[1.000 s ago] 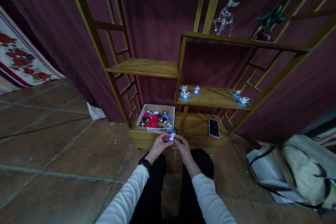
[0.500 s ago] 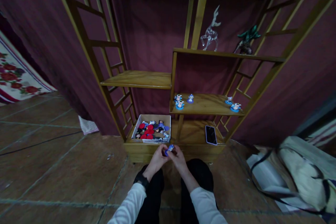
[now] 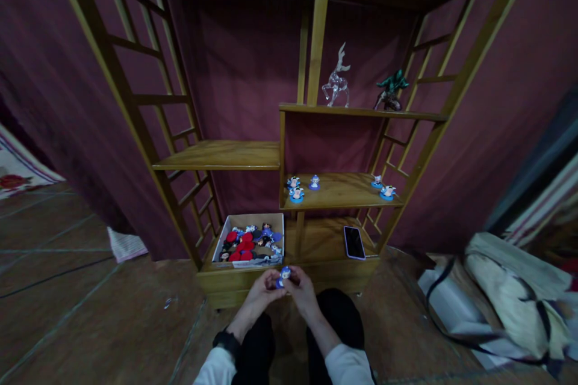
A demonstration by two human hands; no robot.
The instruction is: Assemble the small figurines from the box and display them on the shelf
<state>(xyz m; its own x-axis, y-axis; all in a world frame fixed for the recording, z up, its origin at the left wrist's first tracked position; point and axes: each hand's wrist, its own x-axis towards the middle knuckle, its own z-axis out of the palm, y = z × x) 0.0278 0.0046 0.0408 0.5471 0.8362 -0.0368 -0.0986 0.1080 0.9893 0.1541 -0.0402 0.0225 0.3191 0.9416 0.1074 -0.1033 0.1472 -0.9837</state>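
A small purple-and-white figurine [image 3: 284, 276] is held upright between the fingertips of both hands, in front of the shelf's lower edge. My left hand [image 3: 262, 293] pinches it from the left, and my right hand [image 3: 301, 290] grips it from the right. Just beyond my left hand stands an open cardboard box [image 3: 218, 250] holding several figurines with red, purple and dark bases. On the shelf board above sit a similar purple figurine [image 3: 315, 182], two blue-based figurines at its left end, and another blue-based pair [image 3: 387, 192] at the right.
The wooden shelf unit [image 3: 217, 156] has boards at several heights. A phone [image 3: 354, 243] lies on the lowest board. Higher up stand a clear deer ornament [image 3: 336, 81] and a green-and-brown ornament [image 3: 391, 90]. Bags [image 3: 501, 295] rest on the floor at right.
My view has tilted up and shifted right, so the shelf appears lower and further left. The figurine, tilted before, is now upright and facing me, still in both hands.
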